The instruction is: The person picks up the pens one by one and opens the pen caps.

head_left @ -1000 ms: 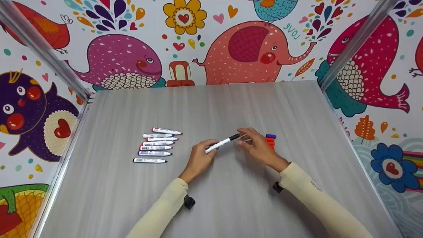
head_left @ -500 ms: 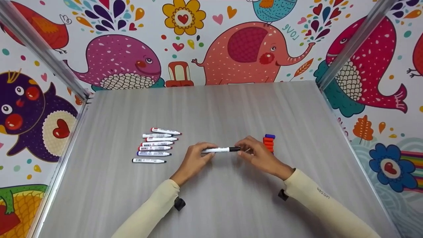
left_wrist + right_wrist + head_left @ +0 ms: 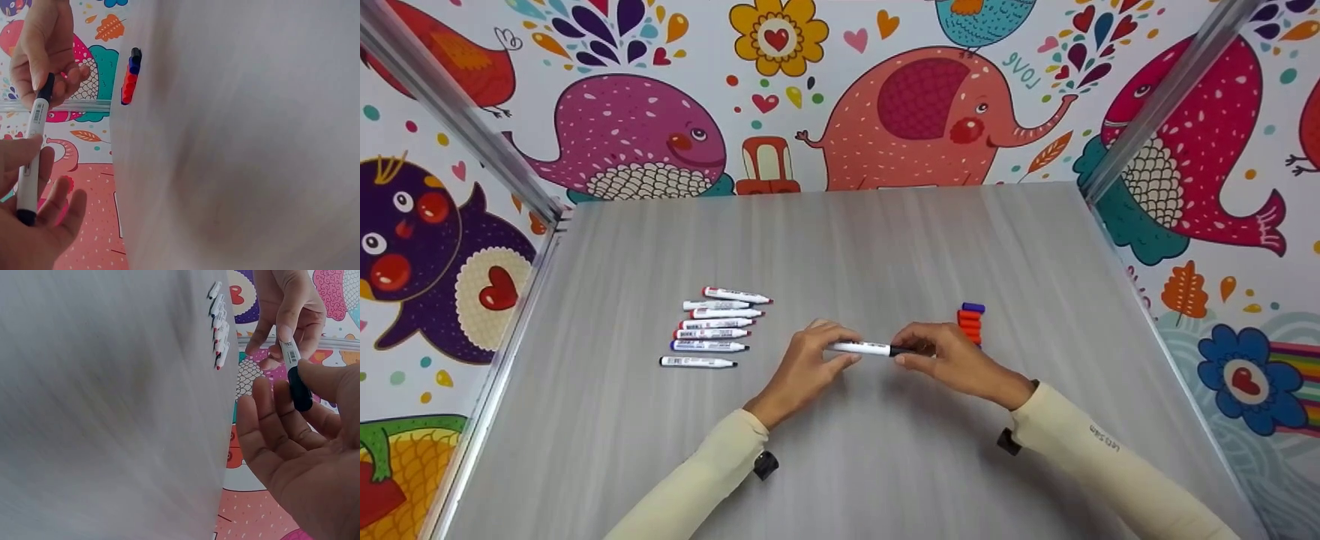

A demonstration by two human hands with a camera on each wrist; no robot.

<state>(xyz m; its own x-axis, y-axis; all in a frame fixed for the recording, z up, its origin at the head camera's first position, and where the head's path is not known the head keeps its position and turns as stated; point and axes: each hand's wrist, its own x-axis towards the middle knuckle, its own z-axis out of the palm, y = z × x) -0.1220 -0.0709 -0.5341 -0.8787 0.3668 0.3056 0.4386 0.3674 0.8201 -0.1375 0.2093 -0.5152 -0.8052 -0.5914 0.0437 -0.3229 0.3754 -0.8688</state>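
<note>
A white marker (image 3: 862, 348) with a black cap (image 3: 300, 389) is held above the table between both hands. My left hand (image 3: 804, 365) pinches its white barrel between thumb and fingers. At the other end, my right hand (image 3: 956, 362) pinches the black cap, which sits on the barrel. In the left wrist view, the dark rear end of the marker (image 3: 29, 185) shows near the left palm. Beyond the right hand lies a row of loose caps (image 3: 970, 326), mostly red-orange with a blue one on top; a black cap also shows at one end in the left wrist view.
To the left, several white markers (image 3: 712, 334) lie side by side, their coloured tips pointing right. The grey table (image 3: 825, 247) has metal-framed edges, and walls printed with cartoon animals stand behind it and along its sides.
The marker has swung from slanted to nearly level and come slightly nearer. My right hand, first at the cap's end with spread fingers, now grips the cap.
</note>
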